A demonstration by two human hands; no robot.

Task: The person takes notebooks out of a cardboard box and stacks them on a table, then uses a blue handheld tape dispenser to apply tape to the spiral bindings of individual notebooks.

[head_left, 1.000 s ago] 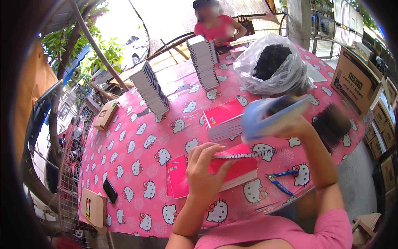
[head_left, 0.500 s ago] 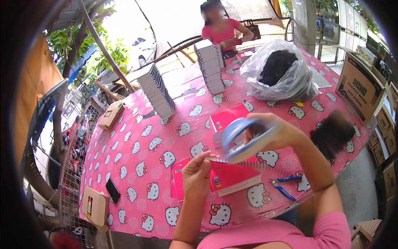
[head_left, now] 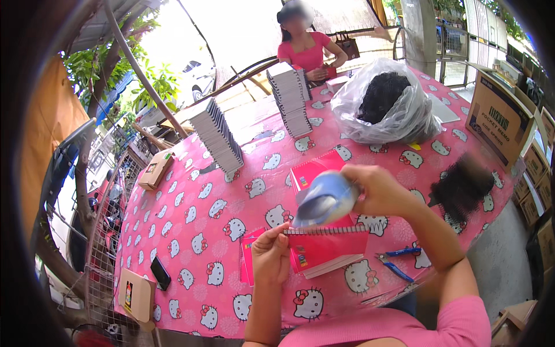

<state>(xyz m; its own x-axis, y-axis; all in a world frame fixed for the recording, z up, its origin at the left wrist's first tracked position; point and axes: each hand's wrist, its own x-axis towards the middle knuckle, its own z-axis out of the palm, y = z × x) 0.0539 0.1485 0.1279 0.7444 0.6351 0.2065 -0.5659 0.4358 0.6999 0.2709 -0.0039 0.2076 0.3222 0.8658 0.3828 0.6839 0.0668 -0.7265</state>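
My left hand (head_left: pixel 272 247) is closed, its thumb and fingertips pinching the left end of a dark spiral coil (head_left: pixel 326 230). The coil runs along the upper edge of a pink notebook (head_left: pixel 324 248), which lies on others with white page edges. My right hand (head_left: pixel 373 188) grips a blue and whitish looped object (head_left: pixel 325 196), blurred by motion and of unclear kind. It is just above the coil's left part. Behind it lies a pile of pink notebooks (head_left: pixel 312 168). A pink notebook (head_left: pixel 247 254) lies left of my left hand, partly hidden by it.
Blue-handled pliers (head_left: pixel 396 267) lie near the front edge. Two tall notebook stacks (head_left: pixel 217 136) (head_left: pixel 291 104) stand farther back. A plastic bag with black coils (head_left: pixel 384 104), loose black coils (head_left: pixel 462 188), a phone (head_left: pixel 161 273) and cardboard boxes (head_left: pixel 500 118) are around. A person (head_left: pixel 306 49) sits opposite.
My right hand has tilted the blue object and moved it slightly left, toward the coil's left end. The coil now lies straight along the notebook edge. My left hand keeps its pinch.
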